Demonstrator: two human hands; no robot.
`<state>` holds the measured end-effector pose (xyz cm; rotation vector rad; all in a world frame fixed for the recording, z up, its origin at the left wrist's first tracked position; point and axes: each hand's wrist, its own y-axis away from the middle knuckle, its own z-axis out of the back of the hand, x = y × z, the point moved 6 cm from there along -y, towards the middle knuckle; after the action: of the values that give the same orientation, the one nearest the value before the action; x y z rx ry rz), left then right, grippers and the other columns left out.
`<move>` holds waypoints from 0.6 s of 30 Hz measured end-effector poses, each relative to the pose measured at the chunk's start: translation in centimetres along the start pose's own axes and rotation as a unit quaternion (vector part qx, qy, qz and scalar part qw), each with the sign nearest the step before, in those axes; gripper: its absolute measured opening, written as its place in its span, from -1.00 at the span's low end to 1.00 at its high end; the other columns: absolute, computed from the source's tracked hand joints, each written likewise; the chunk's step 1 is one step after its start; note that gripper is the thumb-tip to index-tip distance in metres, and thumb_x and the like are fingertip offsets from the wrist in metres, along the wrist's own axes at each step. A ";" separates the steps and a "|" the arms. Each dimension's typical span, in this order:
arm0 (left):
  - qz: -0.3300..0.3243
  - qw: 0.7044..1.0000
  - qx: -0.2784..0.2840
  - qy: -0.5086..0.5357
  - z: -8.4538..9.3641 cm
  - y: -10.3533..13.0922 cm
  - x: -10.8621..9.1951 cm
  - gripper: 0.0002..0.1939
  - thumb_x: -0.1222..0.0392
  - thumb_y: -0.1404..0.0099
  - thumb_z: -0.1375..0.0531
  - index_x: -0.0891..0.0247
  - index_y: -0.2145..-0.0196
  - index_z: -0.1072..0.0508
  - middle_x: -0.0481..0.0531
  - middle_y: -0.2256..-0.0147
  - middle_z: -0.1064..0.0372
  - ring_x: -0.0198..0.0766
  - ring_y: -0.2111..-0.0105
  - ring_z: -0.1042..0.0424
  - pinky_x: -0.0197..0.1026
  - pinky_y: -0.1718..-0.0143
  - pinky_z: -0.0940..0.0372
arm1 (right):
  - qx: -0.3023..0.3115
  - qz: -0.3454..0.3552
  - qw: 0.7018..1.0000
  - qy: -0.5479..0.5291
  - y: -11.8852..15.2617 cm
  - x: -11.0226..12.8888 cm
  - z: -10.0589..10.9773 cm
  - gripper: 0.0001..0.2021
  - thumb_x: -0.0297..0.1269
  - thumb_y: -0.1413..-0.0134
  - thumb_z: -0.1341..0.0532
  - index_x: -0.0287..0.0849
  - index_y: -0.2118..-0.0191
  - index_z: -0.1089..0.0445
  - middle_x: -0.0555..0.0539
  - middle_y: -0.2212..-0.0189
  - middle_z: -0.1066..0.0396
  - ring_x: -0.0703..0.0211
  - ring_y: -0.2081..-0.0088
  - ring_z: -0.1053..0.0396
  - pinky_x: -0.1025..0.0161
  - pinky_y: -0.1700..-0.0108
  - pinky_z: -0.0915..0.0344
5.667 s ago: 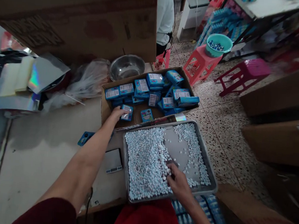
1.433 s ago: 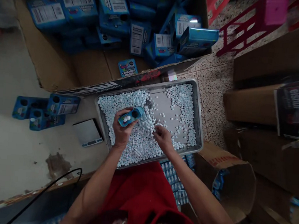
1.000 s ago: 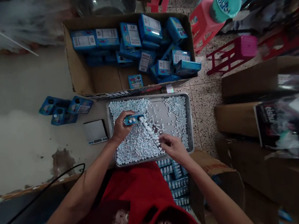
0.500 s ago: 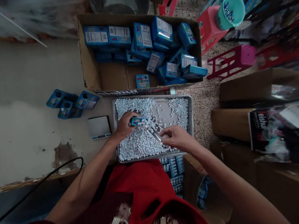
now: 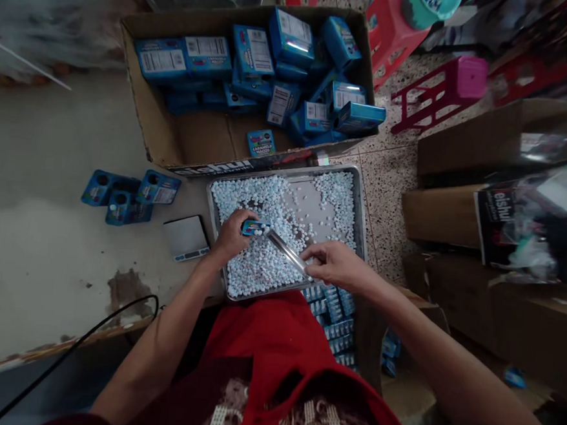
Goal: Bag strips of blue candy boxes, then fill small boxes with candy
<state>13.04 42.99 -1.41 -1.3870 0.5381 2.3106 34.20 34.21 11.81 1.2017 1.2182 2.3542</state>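
My left hand [image 5: 230,236] grips a small blue candy box [image 5: 255,227] over the metal tray [image 5: 362,213], which is covered with small pale blue and white candies [image 5: 255,272]. My right hand [image 5: 334,264] holds a clear tube [image 5: 286,253] that slants up to the box's open end. Both hands hover just above the candies in the tray's near half. A bare patch of tray shows in the middle.
A cardboard box [image 5: 159,136] of blue cartons [image 5: 249,51] lies beyond the tray. Left of the tray are a small scale [image 5: 185,237] and three blue boxes [image 5: 128,195]. Filled boxes [image 5: 335,313] sit below the tray. Cardboard boxes [image 5: 482,213] and stools [image 5: 442,87] stand right.
The candies that filled the tube have gone and the tube now looks clear, still held against the box. The view shifted slightly; both hands stay over the tray.
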 end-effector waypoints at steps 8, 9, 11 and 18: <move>0.075 0.996 -0.056 0.010 -0.6 0.1 -0.3 -0.60 0.49 0.00 -0.22 0.18 0.19 -0.48 0.04 0.16 -0.52 -0.10 0.09 -0.48 -0.05 -0.02 -0.36 | -0.002 -0.028 0.991 -0.134 3.2 -2.9 -0.4 -0.73 -0.34 0.05 -0.24 -0.24 0.18 -0.57 0.13 0.65 -0.25 0.35 0.61 -0.14 0.36 0.53 -0.01; 0.077 0.995 -0.056 0.013 -0.7 0.0 -0.2 -0.61 0.48 0.00 -0.22 0.17 0.20 -0.48 0.03 0.17 -0.52 -0.10 0.10 -0.49 -0.06 0.00 -0.37 | -0.006 -0.037 0.987 -0.153 3.5 -3.8 -0.7 -0.72 -0.32 0.04 -0.24 -0.24 0.17 -0.56 0.14 0.65 -0.25 0.35 0.61 -0.15 0.36 0.53 -0.03; 0.081 0.995 -0.054 0.033 -0.7 -0.3 0.1 -0.63 0.45 -0.01 -0.23 0.17 0.20 -0.47 0.02 0.18 -0.52 -0.12 0.13 -0.49 -0.08 0.03 -0.38 | -0.025 -0.054 0.984 -0.166 3.8 -6.0 -1.4 -0.72 -0.30 0.04 -0.23 -0.24 0.18 -0.54 0.15 0.66 -0.24 0.33 0.62 -0.17 0.36 0.53 -0.05; 0.099 0.979 -0.124 0.128 0.4 0.3 0.7 -0.66 0.32 -0.04 -0.29 0.17 0.17 -0.47 0.03 0.10 -0.53 -0.14 0.04 -0.50 -0.09 -0.05 -0.36 | -0.175 -0.087 0.977 0.082 2.6 -12.0 -2.2 -0.68 -0.33 -0.06 -0.16 -0.19 0.09 -0.56 0.00 0.50 -0.48 0.16 0.42 -0.41 0.30 0.35 -0.14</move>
<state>12.28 43.05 -1.84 -1.8413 0.4948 2.4364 40.61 24.98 6.32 0.7705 0.8608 2.4379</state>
